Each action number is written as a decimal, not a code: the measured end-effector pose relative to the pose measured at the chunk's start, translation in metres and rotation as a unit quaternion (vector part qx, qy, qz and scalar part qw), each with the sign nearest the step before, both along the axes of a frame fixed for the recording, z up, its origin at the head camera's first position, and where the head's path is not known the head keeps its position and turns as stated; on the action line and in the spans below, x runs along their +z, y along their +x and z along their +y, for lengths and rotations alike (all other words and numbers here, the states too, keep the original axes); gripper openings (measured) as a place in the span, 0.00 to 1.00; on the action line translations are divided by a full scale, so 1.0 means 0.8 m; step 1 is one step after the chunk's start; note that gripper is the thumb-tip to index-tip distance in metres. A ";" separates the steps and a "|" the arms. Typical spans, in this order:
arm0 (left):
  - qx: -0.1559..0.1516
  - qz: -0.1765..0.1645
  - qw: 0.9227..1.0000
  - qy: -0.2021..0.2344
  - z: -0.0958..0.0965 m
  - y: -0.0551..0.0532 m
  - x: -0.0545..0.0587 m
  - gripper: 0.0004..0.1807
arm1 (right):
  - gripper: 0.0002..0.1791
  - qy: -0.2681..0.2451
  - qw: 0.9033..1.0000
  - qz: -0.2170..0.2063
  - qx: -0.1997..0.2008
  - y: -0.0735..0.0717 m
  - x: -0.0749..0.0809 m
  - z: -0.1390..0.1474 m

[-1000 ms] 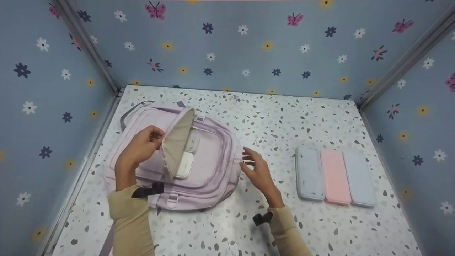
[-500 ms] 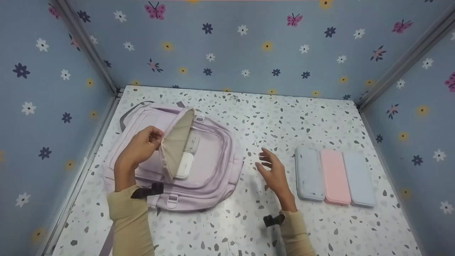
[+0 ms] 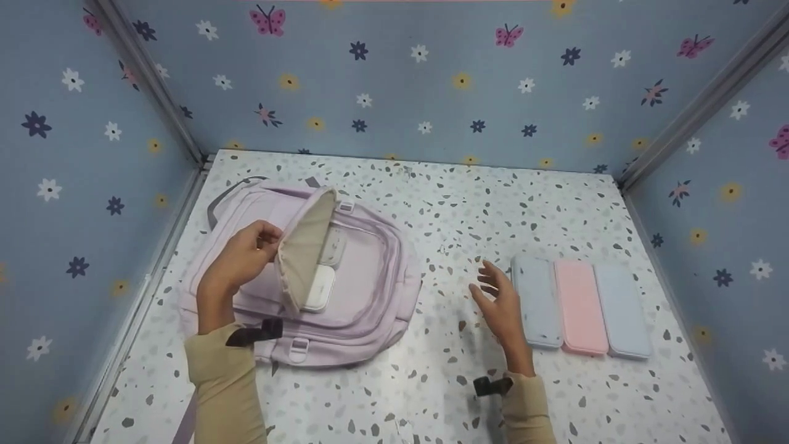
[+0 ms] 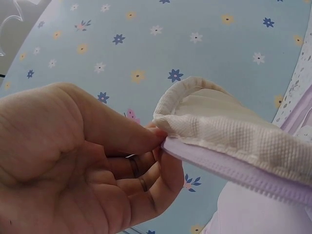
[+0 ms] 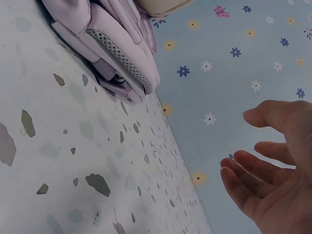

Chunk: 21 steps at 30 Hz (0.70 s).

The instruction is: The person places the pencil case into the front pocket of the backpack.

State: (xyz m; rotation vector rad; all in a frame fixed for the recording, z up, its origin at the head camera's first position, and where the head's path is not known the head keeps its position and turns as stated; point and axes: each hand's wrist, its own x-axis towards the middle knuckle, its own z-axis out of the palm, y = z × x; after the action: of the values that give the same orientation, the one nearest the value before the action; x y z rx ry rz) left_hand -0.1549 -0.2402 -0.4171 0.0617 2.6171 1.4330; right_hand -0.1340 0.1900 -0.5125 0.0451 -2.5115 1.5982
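Closest to the viewer there are the left beige sleeve and the right beige sleeve of a person, each with a black device at the wrist. Of the two hands, the left hand pinches the edge of a beige-lined flap between thumb and fingers, and the flap is lifted. The right hand is well opened, its fingers apart and slightly bent, and it has hold of nothing; it is just beside a grey-blue case. This case lies in a row with a pink case and a light blue case. On the left part of the speckled counter lies a lilac backpack. Under its flap one sees a white object and, farther, a grey object, both partly covered. Behind all this stands a blue wall with flowers and butterflies.
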 end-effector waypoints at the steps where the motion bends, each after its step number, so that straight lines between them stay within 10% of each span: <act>1: 0.001 0.001 1.000 -0.001 0.000 0.000 0.000 0.13 | 0.30 -0.003 1.000 -0.003 -0.004 -0.001 -0.006 0.005; 7: 0.004 0.000 1.000 -0.001 -0.001 -0.001 0.000 0.12 | 0.30 0.003 1.000 0.002 -0.030 -0.004 -0.040 0.034; 21: -0.006 -0.005 1.000 -0.004 -0.001 -0.002 -0.004 0.14 | 0.33 0.022 0.995 -0.016 -0.096 0.010 -0.048 0.082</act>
State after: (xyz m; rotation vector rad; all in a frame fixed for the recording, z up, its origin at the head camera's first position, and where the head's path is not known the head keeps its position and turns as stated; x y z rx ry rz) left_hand -0.1563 -0.2411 -0.4204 0.0682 2.6101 1.4153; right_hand -0.1257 0.2558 -0.5507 -0.2123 -2.4877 1.4806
